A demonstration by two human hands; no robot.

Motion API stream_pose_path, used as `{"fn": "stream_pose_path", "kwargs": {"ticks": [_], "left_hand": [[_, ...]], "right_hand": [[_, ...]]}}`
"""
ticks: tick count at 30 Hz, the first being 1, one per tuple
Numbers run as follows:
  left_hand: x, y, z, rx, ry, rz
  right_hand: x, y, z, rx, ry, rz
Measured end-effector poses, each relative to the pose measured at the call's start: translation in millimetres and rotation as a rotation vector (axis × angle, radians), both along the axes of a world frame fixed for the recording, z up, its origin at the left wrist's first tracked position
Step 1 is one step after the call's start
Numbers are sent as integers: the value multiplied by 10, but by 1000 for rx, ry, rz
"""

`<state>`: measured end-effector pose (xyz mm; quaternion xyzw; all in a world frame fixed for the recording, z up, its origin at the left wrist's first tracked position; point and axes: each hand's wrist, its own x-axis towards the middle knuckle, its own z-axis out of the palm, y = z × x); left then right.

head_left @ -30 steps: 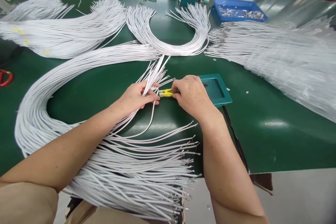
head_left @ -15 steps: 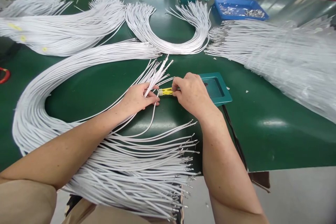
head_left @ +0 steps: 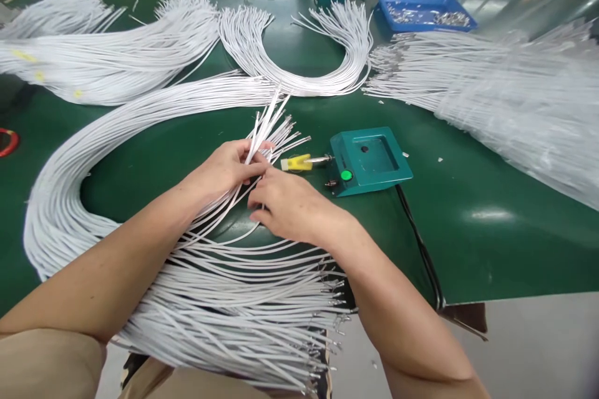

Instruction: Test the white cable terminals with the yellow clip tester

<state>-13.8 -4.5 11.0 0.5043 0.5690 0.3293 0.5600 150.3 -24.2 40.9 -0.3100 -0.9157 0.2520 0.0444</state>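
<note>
Between both hands [head_left: 253, 187], white wires [head_left: 266, 128] point up-right, away.

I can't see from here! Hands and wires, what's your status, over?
Left hand gripping a fan of white wires. Right hand beside it, fingers on a wire. Yellow connector lies apart by the teal box. Nothing blocking.

No readable text, label, brand or number anywhere in your view. Teal box [head_left: 372, 161] shows only green button, no legible marking. Yellow piece [head_left: 296, 163] just left of teal box: print, if any, too small to read. Yellow tags [head_left: 40, 75] on far white bundle, well left of teal box: blank or blurred.
</note>
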Motion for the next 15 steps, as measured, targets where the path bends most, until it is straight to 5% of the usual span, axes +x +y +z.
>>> {"fn": "stream_pose_path", "kwargs": {"ticks": [5, 10, 12, 15], "left_hand": [[-6, -5, 43, -90, -118, 53], [3, 17, 81, -133, -280, 111], [-1, 25, 98, -162, -322, 89], [-6, 25, 118, -169, -361, 19]], "right_hand": [[-139, -122, -41, -51, -188, 62], [-53, -84, 45, -442, -173, 160], [18, -13, 66, -575, -61, 36], [107, 124, 24, -534, 272, -375]]}}
